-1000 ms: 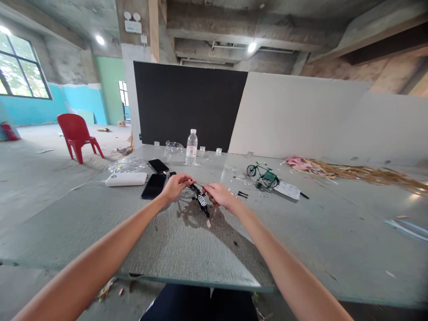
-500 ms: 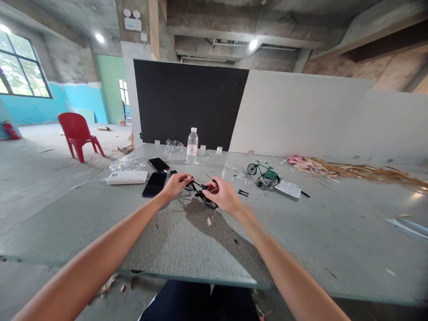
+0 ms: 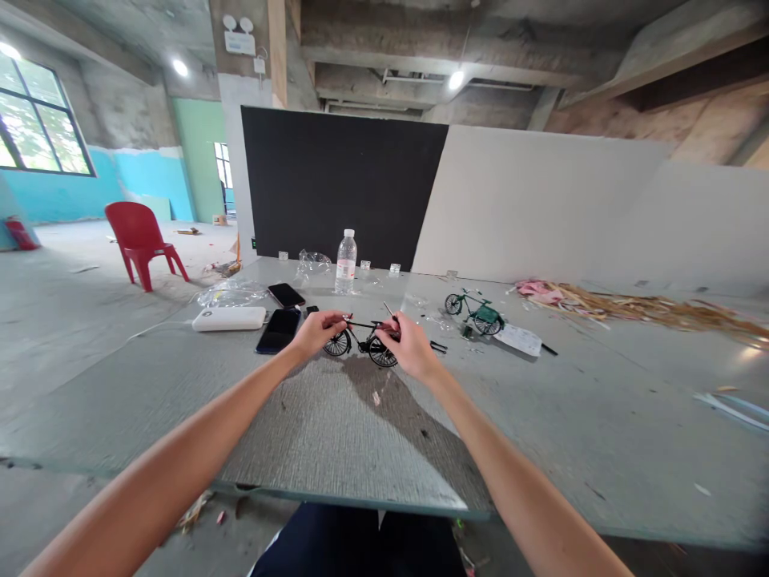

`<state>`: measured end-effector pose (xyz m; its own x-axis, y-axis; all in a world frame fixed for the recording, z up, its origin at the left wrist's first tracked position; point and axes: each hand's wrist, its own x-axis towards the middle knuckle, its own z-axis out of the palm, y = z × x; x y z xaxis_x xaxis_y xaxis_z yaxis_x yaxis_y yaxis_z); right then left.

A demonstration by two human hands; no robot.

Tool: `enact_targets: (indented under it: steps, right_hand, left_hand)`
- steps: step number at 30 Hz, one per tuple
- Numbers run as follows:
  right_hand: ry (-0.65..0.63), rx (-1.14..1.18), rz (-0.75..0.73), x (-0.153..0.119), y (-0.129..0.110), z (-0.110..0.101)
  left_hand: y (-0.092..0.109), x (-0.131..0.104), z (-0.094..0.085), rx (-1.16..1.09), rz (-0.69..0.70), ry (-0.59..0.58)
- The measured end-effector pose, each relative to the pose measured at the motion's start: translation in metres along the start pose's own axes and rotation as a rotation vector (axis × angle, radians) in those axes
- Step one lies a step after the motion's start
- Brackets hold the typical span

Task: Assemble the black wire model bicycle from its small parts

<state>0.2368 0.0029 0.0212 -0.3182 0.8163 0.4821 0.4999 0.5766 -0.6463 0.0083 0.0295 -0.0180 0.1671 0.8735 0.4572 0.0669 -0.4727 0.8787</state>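
Note:
A small black model bicycle (image 3: 360, 343) stands upright on its two wheels on the grey table (image 3: 336, 433). My left hand (image 3: 320, 331) pinches its front end at the handlebar. My right hand (image 3: 409, 343) grips its rear end above the back wheel and also holds a thin dark tool that sticks up from the fingers. A second, green model bicycle (image 3: 473, 312) stands further back to the right, beside a white paper sheet (image 3: 517, 340).
Two dark phones (image 3: 277, 330) and a white power bank (image 3: 229, 319) lie left of my hands. A water bottle (image 3: 344, 263) and clear plastic bags stand behind. Small black parts (image 3: 437, 347) lie right. Straw litter covers the far right; a red chair (image 3: 142, 240) stands left.
The black bicycle was held tilted and turned between my hands; now it is rotated upright with both wheels on the table. My hands moved slightly away from me and apart.

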Motion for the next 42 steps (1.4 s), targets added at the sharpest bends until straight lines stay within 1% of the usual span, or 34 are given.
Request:
enact_targets:
  steps: [2,7,10,15,20,24,28,30,34,37,40,42]
  right_hand:
    - [0.007,0.015,0.016,0.001,0.005,0.0]
    - [0.015,-0.013,0.057,0.003,0.017,-0.001]
    - [0.014,-0.032,0.05,0.003,0.02,-0.002]
    - [0.009,-0.078,0.048,0.003,0.017,-0.002]
    - [0.0,-0.064,0.068,0.002,0.014,-0.003]
    - [-0.034,0.021,0.083,0.0,0.007,-0.004]
    - [-0.102,0.175,0.051,-0.005,-0.011,-0.002]
    - [-0.138,0.193,0.03,-0.009,-0.022,0.001]
    - [-0.161,0.174,-0.003,-0.017,-0.035,0.012]
    - [-0.141,0.113,-0.08,-0.022,-0.038,0.025]
    - [-0.087,-0.006,-0.135,-0.027,-0.039,0.037]
    - [-0.067,-0.043,-0.134,-0.029,-0.04,0.041]
  left_hand:
    - [-0.001,-0.001,0.001,-0.023,-0.021,-0.022]
    - [-0.003,-0.005,0.004,0.004,-0.132,-0.086]
    - [-0.004,-0.008,0.007,-0.029,-0.135,-0.063]
    - [-0.004,-0.01,0.011,-0.085,-0.16,-0.035]
    - [-0.003,-0.011,0.012,-0.102,-0.179,-0.004]
    - [-0.003,-0.011,0.011,-0.051,-0.162,0.037]
    - [0.001,-0.01,0.01,0.0,-0.103,0.093]
    - [0.004,-0.01,0.011,0.024,-0.07,0.1]
    - [0.01,-0.009,0.015,0.088,-0.01,0.08]
    - [0.013,-0.008,0.018,0.131,-0.011,0.108]
    - [0.017,-0.01,0.019,0.091,-0.052,0.119]
    - [0.021,-0.014,0.018,-0.01,-0.121,0.08]
